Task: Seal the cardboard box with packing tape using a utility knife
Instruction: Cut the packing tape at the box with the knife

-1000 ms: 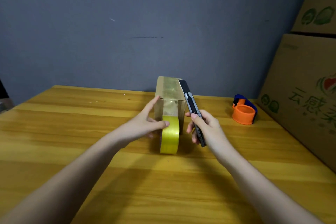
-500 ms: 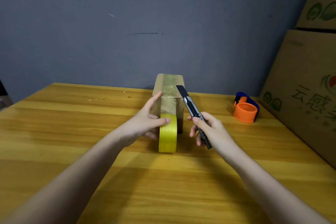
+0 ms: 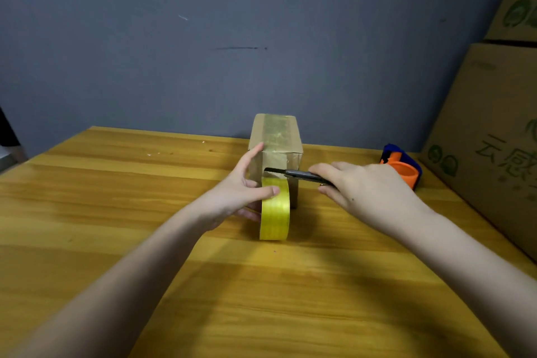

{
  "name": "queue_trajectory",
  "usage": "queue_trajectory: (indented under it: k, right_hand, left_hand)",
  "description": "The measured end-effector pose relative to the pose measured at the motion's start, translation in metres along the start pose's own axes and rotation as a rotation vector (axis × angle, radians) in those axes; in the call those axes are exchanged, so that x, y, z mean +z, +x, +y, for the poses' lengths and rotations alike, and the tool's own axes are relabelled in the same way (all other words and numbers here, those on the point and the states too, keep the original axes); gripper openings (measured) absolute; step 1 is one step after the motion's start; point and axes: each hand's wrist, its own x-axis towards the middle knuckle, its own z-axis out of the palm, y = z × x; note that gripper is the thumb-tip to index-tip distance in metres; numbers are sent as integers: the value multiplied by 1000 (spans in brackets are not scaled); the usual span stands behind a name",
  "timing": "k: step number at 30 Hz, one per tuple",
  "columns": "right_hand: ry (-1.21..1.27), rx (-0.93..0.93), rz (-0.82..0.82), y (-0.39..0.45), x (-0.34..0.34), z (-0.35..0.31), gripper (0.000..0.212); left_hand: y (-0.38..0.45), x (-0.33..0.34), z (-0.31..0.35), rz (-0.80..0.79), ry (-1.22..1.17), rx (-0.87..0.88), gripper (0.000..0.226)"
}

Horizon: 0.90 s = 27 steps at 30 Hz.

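A small cardboard box (image 3: pixel 276 136) stands upright at the back middle of the wooden table (image 3: pixel 116 212), with shiny tape along its top and down its near face. A yellow tape roll (image 3: pixel 274 212) stands on edge against the box's near face. My left hand (image 3: pixel 241 192) grips the roll from the left, thumb on its rim, index finger resting on the box's left side. My right hand (image 3: pixel 366 189) holds a black utility knife (image 3: pixel 293 174) level, its blade pointing left across the taped near face just above the roll.
An orange and blue tape dispenser (image 3: pixel 402 171) sits at the back right of the table. Large printed cardboard cartons (image 3: pixel 494 154) are stacked along the right edge. A grey wall rises right behind the table.
My right hand turned the knife from pointing up and away to lying level, and brought its blade across the box's near face above the roll. The left hand stayed on the roll.
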Motion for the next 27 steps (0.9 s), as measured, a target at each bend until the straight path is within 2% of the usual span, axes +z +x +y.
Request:
queue_trajectory:
  k: [6,15,27]
  right_hand:
    - [-127,-113,41,8,-7,-3,34]
    - [-198,-117,48,7,-4,-8,25]
    - [-266,-88,52,6,1,-18,46]
  left_hand:
    - [0,1,0,18,25,-1,87]
    - [-1,1,0,20,29,-10,88]
    - [1,1,-3,35,33,0,88]
